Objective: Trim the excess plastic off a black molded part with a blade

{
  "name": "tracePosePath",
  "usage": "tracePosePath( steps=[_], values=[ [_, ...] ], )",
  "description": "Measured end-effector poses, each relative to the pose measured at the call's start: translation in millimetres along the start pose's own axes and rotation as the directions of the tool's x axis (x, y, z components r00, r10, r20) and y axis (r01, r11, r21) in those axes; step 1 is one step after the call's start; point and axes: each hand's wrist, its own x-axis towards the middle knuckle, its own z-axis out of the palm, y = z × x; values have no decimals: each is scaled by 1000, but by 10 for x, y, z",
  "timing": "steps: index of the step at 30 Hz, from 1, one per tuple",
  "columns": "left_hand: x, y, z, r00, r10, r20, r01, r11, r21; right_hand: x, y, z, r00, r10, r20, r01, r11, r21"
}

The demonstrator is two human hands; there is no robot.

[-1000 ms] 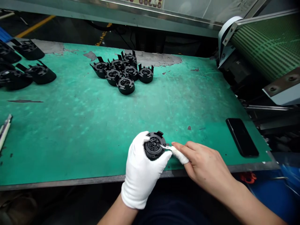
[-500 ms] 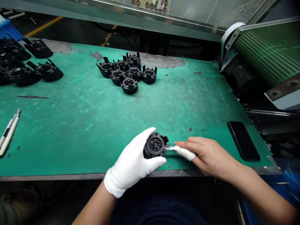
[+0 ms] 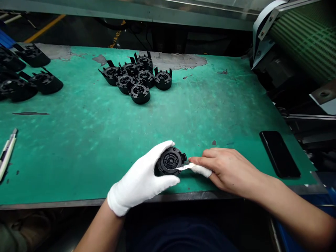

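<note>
Near the front edge of the green-topped worktable point(image 3: 91, 150), the person's left hand point(image 3: 143, 180), in a white knit glove, holds a round black plastic part point(image 3: 170, 161) with concentric rings on its upturned face; its fingers curve around the far side, pressed together, and the thumb lies along the near side. Just to the right, the bare right hand point(image 3: 231, 171), its thumb bound in a white wrap point(image 3: 201, 170), pinches a small pointed silver blade point(image 3: 183, 167) between index finger and thumb; its other fingers are folded in. The blade's tip lies over the right side of the held part, though whether it touches cannot be told. Farther right on the table is a black smartphone point(image 3: 280, 154), and at the far left edge of the view a slim white tool with a grey tip point(image 3: 8, 155). Beyond these, left of centre, seven black round pronged housings point(image 3: 139, 94) sit clustered, with a second group of black housings point(image 3: 46, 83) to their left. At the far right slants a green ribbed conveyor belt point(image 3: 307, 38).
</note>
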Motion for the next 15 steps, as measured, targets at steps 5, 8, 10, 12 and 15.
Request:
tracePosePath(
  steps=[5, 8, 10, 12, 15],
  values=[
    [-30, 33, 52, 999, -28, -33, 27, 999, -19, -49, -45, 132, 994, 81, -68, -83, 996, -15],
    [-27, 58, 75, 997, -52, -50, 51, 998, -24, -56, -72, 210, 986, 111, -122, -114, 993, -20],
    [-24, 71, 96, 996, -61, -72, 59, 998, -21, -58, -71, 253, 977, 126, -170, -131, 991, -20],
    [-34, 86, 132, 993, -62, -98, 59, 998, -29, -73, -54, 277, 972, 125, -197, -125, 992, 15],
    [-98, 119, 235, 981, -96, -166, 86, 994, -64, -139, -38, 271, 968, 106, -229, -58, 977, 205]
  ],
)
